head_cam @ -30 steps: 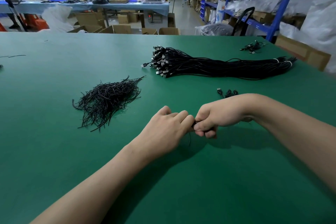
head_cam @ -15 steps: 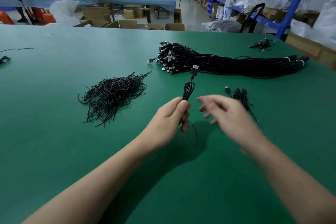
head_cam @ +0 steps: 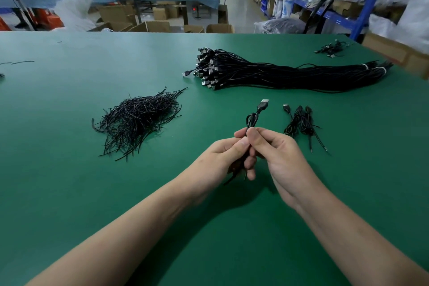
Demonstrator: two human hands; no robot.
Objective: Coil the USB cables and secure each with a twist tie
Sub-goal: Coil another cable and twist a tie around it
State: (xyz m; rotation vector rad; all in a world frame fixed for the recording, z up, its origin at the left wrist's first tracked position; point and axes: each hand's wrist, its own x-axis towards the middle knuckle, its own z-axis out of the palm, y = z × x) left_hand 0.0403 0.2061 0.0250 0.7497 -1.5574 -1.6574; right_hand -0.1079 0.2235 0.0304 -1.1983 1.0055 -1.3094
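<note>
Above the green table (head_cam: 69, 181), I note my left hand (head_cam: 222, 158) and right hand (head_cam: 276, 153) both pinching one coiled black USB cable (head_cam: 251, 121); whether tied, I cannot tell. A few black coils (head_cam: 299, 123) lie beside, seemingly finished; the large black cable bundle (head_cam: 290, 74) awaits.

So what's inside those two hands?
A coiled black USB cable, pinched by the left hand and right hand; its plug pokes out above. Fingers cover the coil's middle, so any twist tie is hidden.
</note>
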